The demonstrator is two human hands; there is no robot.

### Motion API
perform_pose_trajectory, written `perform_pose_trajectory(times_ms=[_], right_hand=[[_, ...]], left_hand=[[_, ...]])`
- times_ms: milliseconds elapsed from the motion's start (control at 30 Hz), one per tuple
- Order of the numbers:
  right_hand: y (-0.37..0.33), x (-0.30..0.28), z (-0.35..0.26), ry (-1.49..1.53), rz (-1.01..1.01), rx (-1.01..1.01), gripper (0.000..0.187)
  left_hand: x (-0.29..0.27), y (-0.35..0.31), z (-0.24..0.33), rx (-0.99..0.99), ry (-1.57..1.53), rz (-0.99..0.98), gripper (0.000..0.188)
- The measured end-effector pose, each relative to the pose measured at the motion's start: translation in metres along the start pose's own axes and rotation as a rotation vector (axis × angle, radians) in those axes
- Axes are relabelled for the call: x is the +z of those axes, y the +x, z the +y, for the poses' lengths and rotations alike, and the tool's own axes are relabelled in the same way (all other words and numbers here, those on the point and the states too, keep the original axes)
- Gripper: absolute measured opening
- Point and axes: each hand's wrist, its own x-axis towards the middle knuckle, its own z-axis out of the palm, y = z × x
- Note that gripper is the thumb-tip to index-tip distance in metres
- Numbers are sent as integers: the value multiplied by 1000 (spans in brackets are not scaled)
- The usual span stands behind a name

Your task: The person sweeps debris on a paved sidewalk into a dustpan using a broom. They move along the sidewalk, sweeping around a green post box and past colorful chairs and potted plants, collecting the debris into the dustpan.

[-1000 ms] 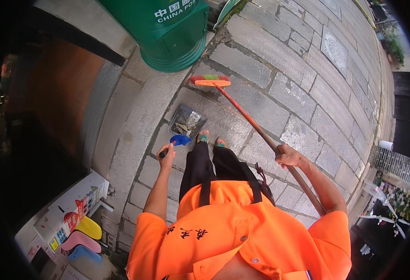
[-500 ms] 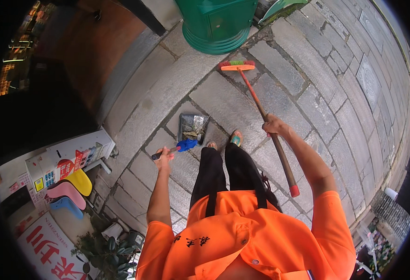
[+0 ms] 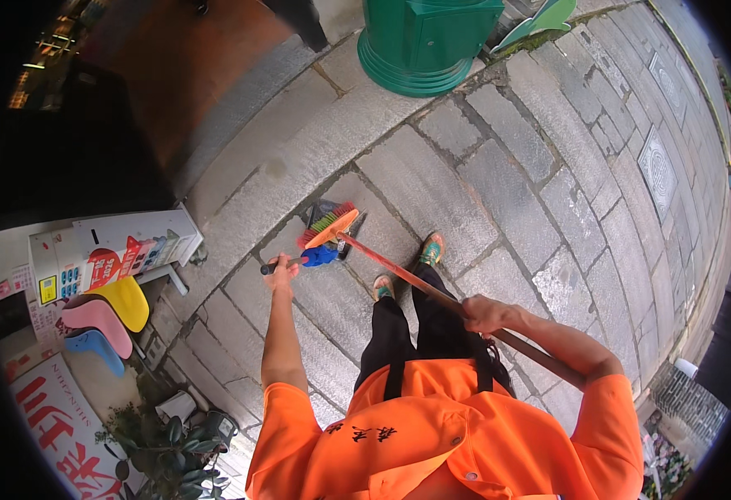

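Note:
My left hand [image 3: 280,273] is closed round the dark grip of a long-handled dustpan [image 3: 354,236] on the paving. Bunched blue material [image 3: 319,256] hangs at the handle beside the pan. My right hand [image 3: 484,315] grips a broom by its worn red and brown stick [image 3: 399,271]. The broom's orange head with red and green bristles [image 3: 330,227] lies over the dustpan and hides most of its inside. From the head, the stick slants across in front of my legs and passes under my right forearm.
A green cylindrical cabinet [image 3: 428,50] stands at the far side. To the left are a white vending-type machine [image 3: 124,250], yellow, pink and blue moulded seats [image 3: 103,321] and a potted plant [image 3: 174,450]. Grey stone slabs [image 3: 515,192] pave the ground.
The broom head has swung from the far paving near the green cabinet back to the dustpan. My right hand has come nearer my body. The dustpan's litter is now mostly covered.

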Motion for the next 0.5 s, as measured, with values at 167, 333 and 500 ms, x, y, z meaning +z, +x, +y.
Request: perform_pose_trajectory(times_ms=[167,333,500], right_hand=[[-75,34,17,243,136,69,18],[-36,25,55,396,386,104,13],[-8,22,97,783,468,54,16]], left_hand=[[-8,-34,-24,206,46,-11,19],[-47,-71,-41,197,-94,26,20],[-87,-113,-50,160,-126,3,19]])
